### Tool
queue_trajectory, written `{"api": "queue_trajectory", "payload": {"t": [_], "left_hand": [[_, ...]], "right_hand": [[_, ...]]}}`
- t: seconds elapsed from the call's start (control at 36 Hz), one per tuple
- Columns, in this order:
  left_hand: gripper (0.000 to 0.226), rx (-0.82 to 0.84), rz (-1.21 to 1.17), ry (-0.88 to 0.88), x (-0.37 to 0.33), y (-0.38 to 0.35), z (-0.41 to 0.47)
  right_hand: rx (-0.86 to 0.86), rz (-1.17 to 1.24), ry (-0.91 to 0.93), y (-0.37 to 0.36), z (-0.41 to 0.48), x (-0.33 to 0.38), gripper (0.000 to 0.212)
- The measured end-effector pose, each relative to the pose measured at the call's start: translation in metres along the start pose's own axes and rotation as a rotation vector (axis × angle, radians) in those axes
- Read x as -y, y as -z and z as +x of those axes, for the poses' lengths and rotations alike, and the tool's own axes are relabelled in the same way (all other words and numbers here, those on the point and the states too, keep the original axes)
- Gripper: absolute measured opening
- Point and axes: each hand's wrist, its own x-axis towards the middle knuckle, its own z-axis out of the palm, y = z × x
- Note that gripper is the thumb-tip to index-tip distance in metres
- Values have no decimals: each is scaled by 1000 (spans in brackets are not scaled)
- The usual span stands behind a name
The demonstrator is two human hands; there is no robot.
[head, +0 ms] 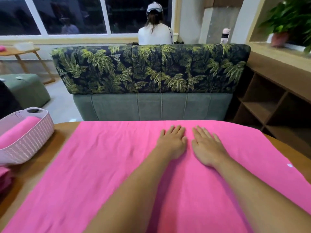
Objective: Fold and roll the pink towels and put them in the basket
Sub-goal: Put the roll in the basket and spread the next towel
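Far side: back of a sofa (151,68) in dark palm-leaf print, grey base below, close behind the desk's far edge. A person (155,34) in a cap sits beyond it, facing the window. Right: open wooden shelving (269,105), potted plant (289,22) on the ledge above. Far left: green ottoman (27,88) and a small wooden side table (20,52). On the desk (33,179), at its left edge, a pale woven basket (25,142) holds one rolled pink towel (18,130). More folded pink cloth (5,177) lies just near of the basket (half out of frame). The spread pink towel (117,165) lies flat over most of the desk, lightly creased, its left edge well apart from the basket, with nothing on it but the hands. Left hand (173,143) and right hand (207,148) rest palm-down side by side on its far-right part, near the far hem. Left fingers (171,130) and right fingers (200,133) lie straight and slightly spread, flat on the cloth, gripping nothing.
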Motion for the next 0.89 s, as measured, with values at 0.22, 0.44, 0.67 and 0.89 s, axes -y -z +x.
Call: {"api": "queue_trajectory", "payload": {"t": [0.22, 0.44, 0.67, 0.89], "left_hand": [[58, -52, 83, 357, 202, 52, -52], [66, -101, 61, 573, 316, 78, -79], [71, -207, 19, 237, 179, 54, -96], [69, -67, 72, 290, 215, 44, -138]], "right_hand": [[6, -18, 2, -4, 3, -1, 65], [17, -24, -8, -2, 1, 2, 65], [33, -19, -15, 4, -4, 7, 64], [50, -9, -13, 4, -3, 5, 64]]}}
